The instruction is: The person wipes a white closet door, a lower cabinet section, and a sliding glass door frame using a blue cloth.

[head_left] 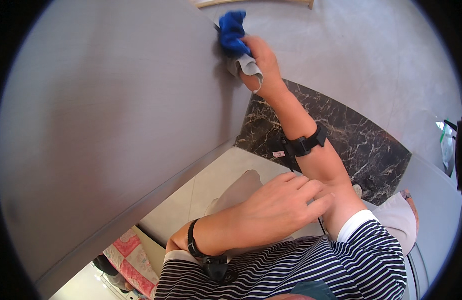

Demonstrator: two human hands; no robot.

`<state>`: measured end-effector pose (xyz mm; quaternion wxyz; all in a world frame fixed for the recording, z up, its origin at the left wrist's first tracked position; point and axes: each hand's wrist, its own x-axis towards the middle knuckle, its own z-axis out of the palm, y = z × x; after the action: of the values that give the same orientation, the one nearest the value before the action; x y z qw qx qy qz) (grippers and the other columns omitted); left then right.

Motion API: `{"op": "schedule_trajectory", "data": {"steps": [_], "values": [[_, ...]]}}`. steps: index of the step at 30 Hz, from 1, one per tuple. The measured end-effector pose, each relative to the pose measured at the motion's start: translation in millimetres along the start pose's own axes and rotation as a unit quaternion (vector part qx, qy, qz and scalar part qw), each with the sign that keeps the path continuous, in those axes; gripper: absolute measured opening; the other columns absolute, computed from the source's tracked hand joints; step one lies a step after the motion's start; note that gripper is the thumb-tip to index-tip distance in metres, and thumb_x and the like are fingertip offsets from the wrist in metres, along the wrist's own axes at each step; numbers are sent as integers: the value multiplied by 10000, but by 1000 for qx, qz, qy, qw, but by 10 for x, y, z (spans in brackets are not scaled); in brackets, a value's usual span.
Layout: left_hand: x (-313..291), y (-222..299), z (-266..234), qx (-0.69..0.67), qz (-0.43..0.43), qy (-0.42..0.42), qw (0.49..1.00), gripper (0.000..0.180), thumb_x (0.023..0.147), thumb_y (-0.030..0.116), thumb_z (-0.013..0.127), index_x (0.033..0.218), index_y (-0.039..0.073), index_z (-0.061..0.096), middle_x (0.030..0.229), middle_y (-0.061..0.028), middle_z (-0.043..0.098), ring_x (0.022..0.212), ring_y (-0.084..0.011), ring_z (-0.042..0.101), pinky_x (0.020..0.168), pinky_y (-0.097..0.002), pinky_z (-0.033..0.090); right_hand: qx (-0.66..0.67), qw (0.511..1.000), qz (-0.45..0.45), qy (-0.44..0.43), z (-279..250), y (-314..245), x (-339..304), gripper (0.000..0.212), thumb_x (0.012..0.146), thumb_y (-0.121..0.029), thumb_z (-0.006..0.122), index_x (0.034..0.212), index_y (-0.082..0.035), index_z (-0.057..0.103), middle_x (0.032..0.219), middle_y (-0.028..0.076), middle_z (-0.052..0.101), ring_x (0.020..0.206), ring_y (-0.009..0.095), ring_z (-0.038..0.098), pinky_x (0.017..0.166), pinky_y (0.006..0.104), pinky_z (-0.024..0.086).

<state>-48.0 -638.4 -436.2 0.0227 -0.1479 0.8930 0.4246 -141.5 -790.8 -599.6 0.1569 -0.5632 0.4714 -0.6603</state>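
Note:
My right hand [261, 55] is stretched far out and closed around a cloth, bright blue [232, 34] on one part and grey [247, 66] on another. The cloth lies against the far edge of a large grey door panel [116, 110]. A small dark piece on that edge is partly hidden by the blue fabric. Across my body, my left hand [286, 200] rests at the inside of my right elbow, with bent fingers and the thumb apart from them. A thin black cable [321, 226] runs past this hand; I cannot see it gripped.
Under my right arm lies a dark marbled floor slab [361, 135], with pale floor [366, 50] beyond. A grey panel [433, 190] stands at the right. Pink patterned fabric [133, 252] shows at lower left. A black strap device [306, 144] circles my right forearm.

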Motion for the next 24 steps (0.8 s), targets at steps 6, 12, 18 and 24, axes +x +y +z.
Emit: {"op": "schedule_trajectory", "data": {"steps": [6, 12, 18, 24], "values": [[55, 18, 77, 10, 6, -3, 1000, 467, 768, 176, 688, 1206, 61, 576, 1126, -110, 594, 957, -258, 609, 822, -369, 479, -58, 962, 214, -157, -260, 745, -679, 249, 734, -42, 604, 982, -25, 602, 883, 202, 608, 861, 425, 568, 780, 429, 464], [-84, 23, 86, 23, -39, -10, 999, 458, 775, 208, 698, 1196, 67, 586, 1127, -106, 599, 961, -257, 613, 812, -371, 482, 268, 735, 618, 80, -515, 672, -1554, 221, 869, -126, 584, 1074, -47, 597, 1050, 97, 630, 972, 269, 599, 843, 388, 476], [-101, -56, 70, 17, -48, -27, 998, 470, 775, 223, 702, 1204, 69, 583, 1120, -105, 601, 971, -257, 613, 817, -371, 483, 319, 692, 643, 79, -416, 475, -1647, 349, 915, -148, 543, 1246, -40, 539, 1256, 124, 564, 1160, 252, 545, 965, 402, 460], [-130, -128, 49, -15, -40, -30, 999, 474, 787, 196, 688, 1229, 71, 570, 1123, -110, 597, 975, -261, 606, 819, -376, 480, 233, 767, 597, -27, -94, 795, -1073, 439, 857, -133, 603, 1290, -160, 533, 1230, 64, 561, 1170, 235, 519, 951, 390, 444]]}}
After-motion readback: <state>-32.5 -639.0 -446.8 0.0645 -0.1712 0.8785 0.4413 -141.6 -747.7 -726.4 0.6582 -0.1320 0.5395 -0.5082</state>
